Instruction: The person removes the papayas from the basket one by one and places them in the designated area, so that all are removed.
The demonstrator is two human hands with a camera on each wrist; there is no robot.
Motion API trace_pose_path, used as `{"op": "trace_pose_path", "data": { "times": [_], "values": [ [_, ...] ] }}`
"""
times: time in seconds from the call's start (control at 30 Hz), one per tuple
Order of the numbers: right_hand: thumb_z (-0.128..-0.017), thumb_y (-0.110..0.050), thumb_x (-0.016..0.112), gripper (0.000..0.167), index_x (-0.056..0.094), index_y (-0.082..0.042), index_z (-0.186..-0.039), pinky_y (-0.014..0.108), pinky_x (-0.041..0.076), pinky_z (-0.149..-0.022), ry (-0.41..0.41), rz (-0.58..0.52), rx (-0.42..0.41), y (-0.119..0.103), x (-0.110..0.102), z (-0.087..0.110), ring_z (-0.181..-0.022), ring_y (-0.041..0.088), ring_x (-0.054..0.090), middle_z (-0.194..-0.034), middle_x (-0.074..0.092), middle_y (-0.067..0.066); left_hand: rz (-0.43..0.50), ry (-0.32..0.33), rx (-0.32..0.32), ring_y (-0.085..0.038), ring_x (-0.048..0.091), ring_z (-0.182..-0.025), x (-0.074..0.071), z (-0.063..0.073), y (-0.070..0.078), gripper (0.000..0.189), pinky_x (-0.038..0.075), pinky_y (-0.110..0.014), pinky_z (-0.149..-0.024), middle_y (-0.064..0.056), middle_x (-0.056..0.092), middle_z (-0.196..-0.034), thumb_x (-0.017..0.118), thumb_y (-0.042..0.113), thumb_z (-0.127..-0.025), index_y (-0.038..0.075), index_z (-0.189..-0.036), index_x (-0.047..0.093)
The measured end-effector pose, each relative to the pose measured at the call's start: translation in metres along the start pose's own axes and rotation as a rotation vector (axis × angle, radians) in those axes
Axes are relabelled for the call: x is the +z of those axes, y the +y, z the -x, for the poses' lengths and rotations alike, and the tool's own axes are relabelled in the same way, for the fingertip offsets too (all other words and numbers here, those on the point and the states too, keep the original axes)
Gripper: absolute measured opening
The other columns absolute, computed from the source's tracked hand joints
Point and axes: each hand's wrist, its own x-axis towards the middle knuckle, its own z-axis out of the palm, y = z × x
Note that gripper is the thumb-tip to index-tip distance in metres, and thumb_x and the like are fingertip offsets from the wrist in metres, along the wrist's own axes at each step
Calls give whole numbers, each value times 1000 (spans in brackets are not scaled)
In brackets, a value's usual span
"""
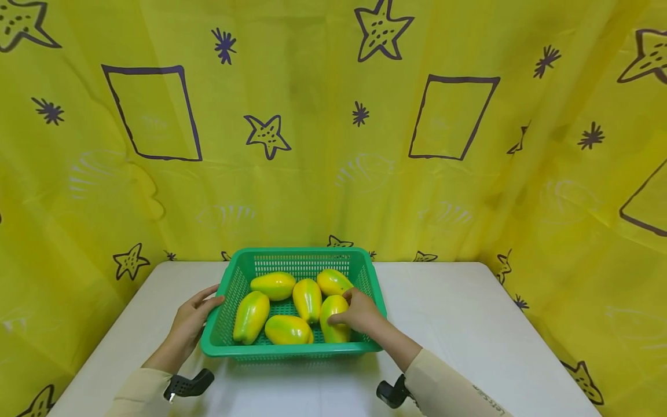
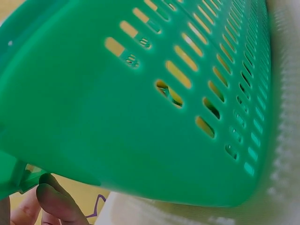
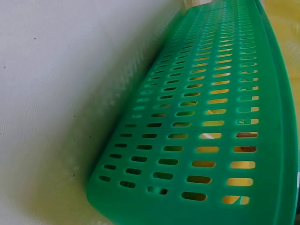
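A green plastic basket (image 1: 292,350) with slotted walls holds several glossy yellow-green papayas (image 1: 252,317). My left hand (image 1: 190,324) grips the basket's left rim; in the left wrist view its fingertips (image 2: 58,204) show at the rim's edge. Inside the basket on the right, my right hand (image 1: 362,314) holds a papaya (image 1: 333,318), thumb on the near side and fingers over the far side. Behind it, another papaya (image 1: 333,282) lies close to the fingers. In the right wrist view the basket wall (image 3: 187,140) hides the right hand.
The basket stands on a white-covered table (image 1: 443,324). Yellow curtains (image 1: 323,191) with drawn stars and frames hang behind the table and on both sides. Each wrist carries a black device (image 1: 190,383).
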Motion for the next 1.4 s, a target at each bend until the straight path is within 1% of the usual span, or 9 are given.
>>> {"op": "trace_pose_path", "data": {
  "times": [0.2, 0.3, 0.43, 0.6, 0.73, 0.9, 1.07, 1.23, 1.4],
  "values": [
    [-73, -26, 86, 68, 55, 7, -123, 43, 55, -83, 3, -7, 6, -2, -1, 2, -93, 26, 60, -109, 63, 17, -20, -6, -14, -6, 63, -88, 1, 2, 1, 69, 58, -29, -77, -17, 57, -127, 62, 39, -96, 5, -151, 36],
    [-73, -26, 86, 67, 54, 7, -122, 42, 55, -83, 2, -15, 3, -4, -3, 3, -95, 27, 61, -111, 63, 18, -31, -6, -21, -7, 62, -88, 1, 2, 2, 69, 58, -28, -77, -17, 57, -126, 62, 40, -96, 5, -151, 37],
    [-73, -25, 86, 65, 54, 4, -121, 40, 56, -80, -6, -37, 1, -5, -6, 4, -94, 27, 61, -111, 64, 19, -48, -8, -23, -8, 63, -88, 0, 2, 1, 71, 57, -28, -77, -15, 58, -124, 62, 41, -95, 5, -150, 37],
    [-73, -25, 86, 63, 53, 2, -120, 40, 57, -77, -15, -62, 8, -5, -10, 6, -93, 27, 62, -109, 64, 18, -54, -20, -21, -10, 63, -91, -2, 3, 2, 74, 57, -30, -79, -19, 55, -129, 63, 43, -94, 5, -151, 36],
    [-73, -26, 86, 63, 53, 0, -119, 41, 57, -77, -11, -74, 20, -5, -13, 6, -92, 27, 62, -106, 64, 16, -57, -17, -26, -10, 63, -91, -1, 3, 2, 73, 58, -31, -79, -23, 52, -134, 63, 44, -94, 5, -151, 36],
    [-73, -28, 86, 65, 53, 0, -122, 42, 56, -79, -27, -80, 26, -5, -17, 8, -94, 27, 62, -111, 64, 18, -67, -16, -24, -11, 63, -92, -1, 3, 3, 73, 57, -31, -79, -23, 52, -135, 62, 45, -95, 5, -151, 36],
    [-74, -23, 85, 68, 51, 1, -128, 43, 59, -75, -49, -147, 46, -5, -24, 12, -94, 28, 63, -119, 61, 22, -75, -21, -21, -12, 62, -94, -2, 3, 3, 73, 57, -31, -79, -22, 52, -134, 61, 45, -95, 5, -151, 36],
    [-74, -19, 85, 68, 50, 2, -128, 42, 60, -68, -49, -191, 52, -6, -27, 14, -91, 27, 63, -120, 59, 22, -79, -27, -31, -13, 63, -96, -3, 3, 4, 74, 56, -31, -79, -26, 49, -139, 60, 46, -95, 5, -151, 35],
    [-74, -17, 85, 68, 49, 2, -128, 43, 60, -68, -55, -222, 74, -7, -29, 15, -92, 29, 64, -123, 56, 23, -84, -37, -37, -18, 62, -101, -4, 2, 6, 72, 55, -32, -82, -26, 44, -144, 59, 45, -96, 6, -151, 35]
  ]
}}
